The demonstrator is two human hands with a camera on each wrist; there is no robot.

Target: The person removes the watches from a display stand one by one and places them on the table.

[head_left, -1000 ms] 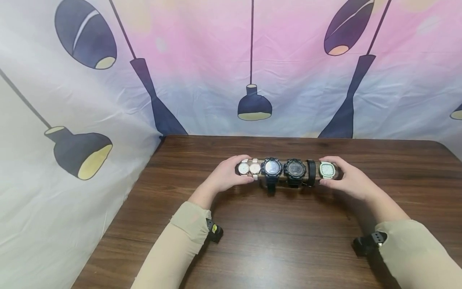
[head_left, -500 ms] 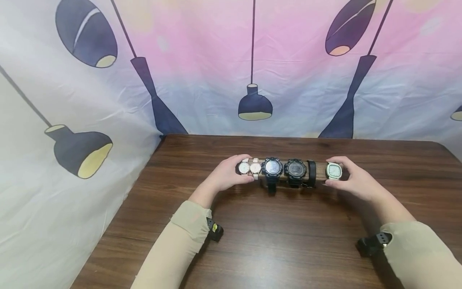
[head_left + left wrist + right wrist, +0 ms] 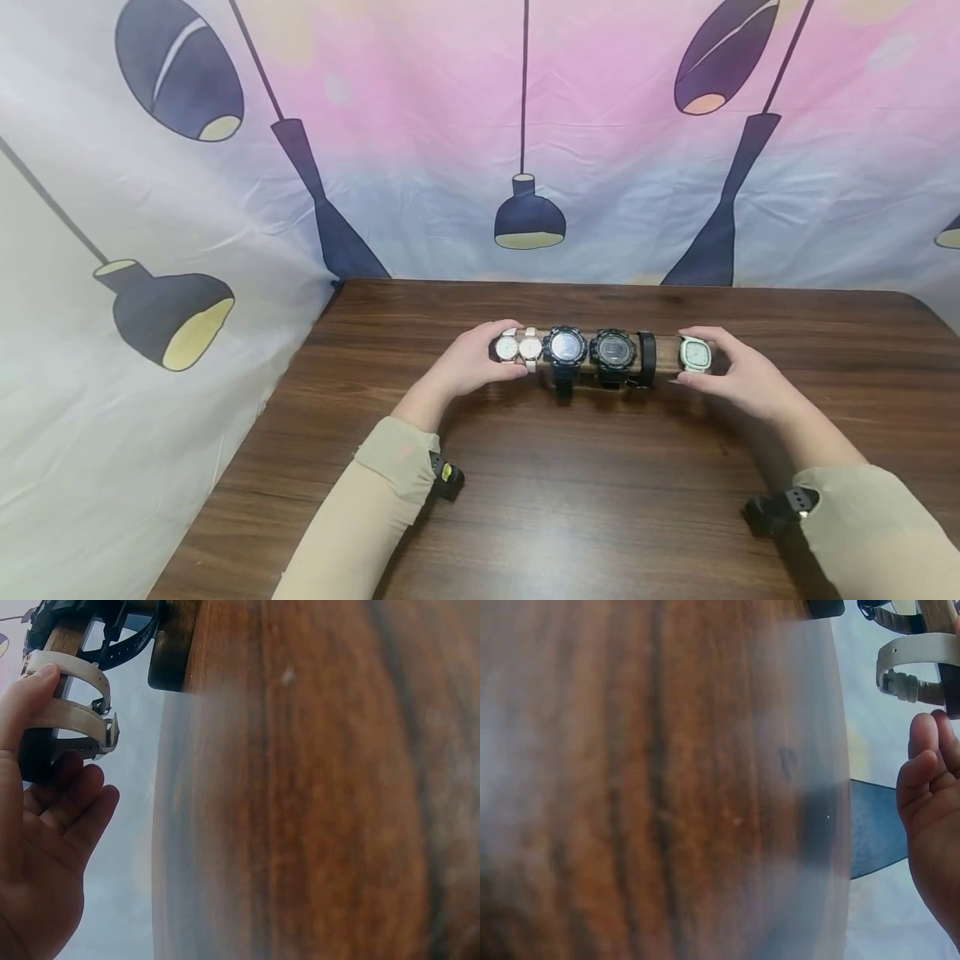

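Observation:
A wooden watch stand bar carries a row of wristwatches. My left hand grips its left end, thumb and fingers around two small white watches. In the left wrist view the thumb lies on a white strap, its buckle hanging below the bar. On the right end, my right hand pinches a mint green watch between thumb and fingers. The right wrist view shows the buckled pale strap looped round the bar, the thumb mostly out of frame.
Mid-bar sit two chunky black digital watches and a slim black band. A bare stretch of bar separates the band from the green watch. The stand is on a dark wood table, before a curtain printed with lamps.
My right hand has slid the green watch rightward along the bar, away from the black band to the bar's end. The left hand has stayed in place.

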